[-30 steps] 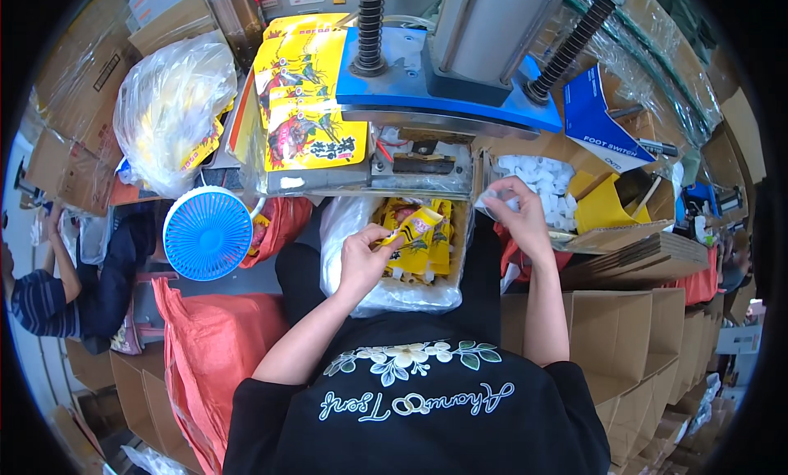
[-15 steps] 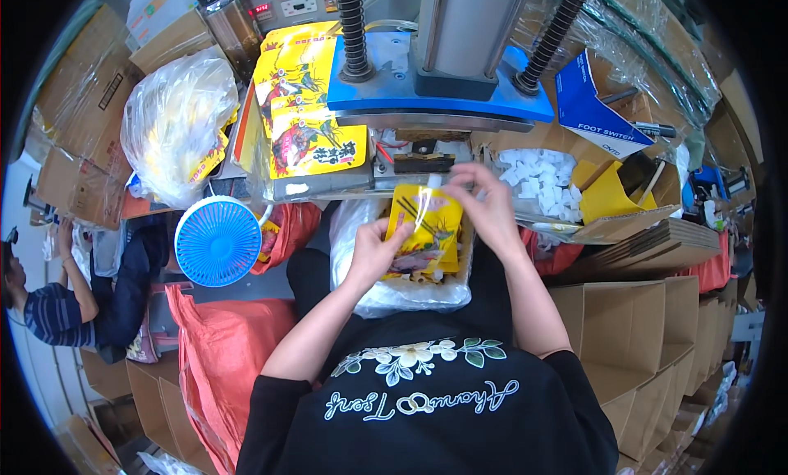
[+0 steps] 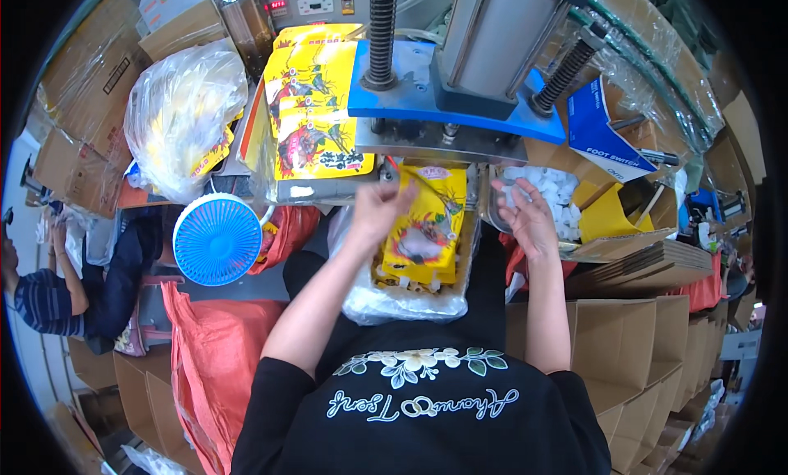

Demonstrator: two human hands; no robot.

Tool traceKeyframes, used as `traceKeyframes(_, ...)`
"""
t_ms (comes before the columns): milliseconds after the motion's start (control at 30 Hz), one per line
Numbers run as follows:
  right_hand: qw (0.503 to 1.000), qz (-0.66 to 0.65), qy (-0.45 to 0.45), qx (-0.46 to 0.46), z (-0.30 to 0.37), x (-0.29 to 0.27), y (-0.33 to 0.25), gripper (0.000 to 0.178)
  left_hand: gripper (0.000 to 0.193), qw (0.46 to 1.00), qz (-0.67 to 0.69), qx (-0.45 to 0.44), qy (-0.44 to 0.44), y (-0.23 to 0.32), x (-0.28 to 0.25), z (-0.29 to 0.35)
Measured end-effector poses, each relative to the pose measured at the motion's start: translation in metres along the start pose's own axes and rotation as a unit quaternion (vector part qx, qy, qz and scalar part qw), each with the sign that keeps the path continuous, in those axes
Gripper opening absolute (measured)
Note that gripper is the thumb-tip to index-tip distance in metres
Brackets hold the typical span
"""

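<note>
"where's the yellow pouch point(image 3: 430, 233) from where you stand?"

"right between the two hands, top end toward the blue press point(image 3: 410, 97), lower end over a plastic-lined box point(image 3: 402, 309) with other pouches point(image 3: 446, 276) in it."

"and the left hand point(image 3: 382, 212)?"

"fingers bent, at the pouch's left edge. it's blurred, so i can't tell whether it's gripping."

"the right hand point(image 3: 527, 222)?"

"half open, fingers parted and lightly curled, near the small white pieces point(image 3: 554, 197). i can't tell if it has hold of anything."

"what's over to the left?"

"a blue fan point(image 3: 217, 239), with more yellow pouches point(image 3: 320, 138) stacked beside the press."
</note>
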State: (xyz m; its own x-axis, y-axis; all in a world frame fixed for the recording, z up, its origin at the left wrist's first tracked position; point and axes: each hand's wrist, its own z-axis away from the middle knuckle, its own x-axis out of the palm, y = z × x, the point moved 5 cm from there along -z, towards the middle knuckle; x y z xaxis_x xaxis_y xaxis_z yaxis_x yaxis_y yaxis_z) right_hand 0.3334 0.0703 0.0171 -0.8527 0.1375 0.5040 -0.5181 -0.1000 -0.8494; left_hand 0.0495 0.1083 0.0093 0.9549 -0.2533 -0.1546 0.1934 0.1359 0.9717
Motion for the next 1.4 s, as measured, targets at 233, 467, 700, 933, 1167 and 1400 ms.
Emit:
traceKeyframes(233, 0.989, 0.137, 0.03, -0.04, 0.0, 0.0, -0.005, 0.03, 0.061, 0.782, -0.507, 0.262, 0.251, 0.001, -0.069, 0.037)
traceKeyframes(467, 0.891, 0.422, 0.032, -0.163, 0.016, 0.03, -0.019, 0.021, 0.008, 0.95, -0.114, 0.204, 0.207, 0.023, -0.073, 0.062)
traceKeyframes(700, 0.769, 0.602, -0.136, -0.168, 0.045, 0.121, -0.019, 0.021, 0.011, 0.986, -0.076, 0.136, 0.06, -0.024, -0.01, 0.075)
traceKeyframes(933, 0.874, 0.446, -0.17, -0.091, 0.026, 0.099, 0.002, 0.031, 0.028, 0.997, -0.052, 0.021, -0.043, -0.038, 0.013, 0.061)
traceKeyframes(1167, 0.673, 0.692, 0.114, -0.238, 0.014, 0.033, -0.057, 0.031, 0.026, 0.948, 0.309, -0.078, 0.02, -0.01, 0.036, 0.021)
traceKeyframes(1400, 0.597, 0.767, 0.075, -0.222, 0.006, 0.013, -0.015, 0.03, 0.025, 0.946, 0.312, -0.086, 0.032, -0.023, 0.023, 0.001)
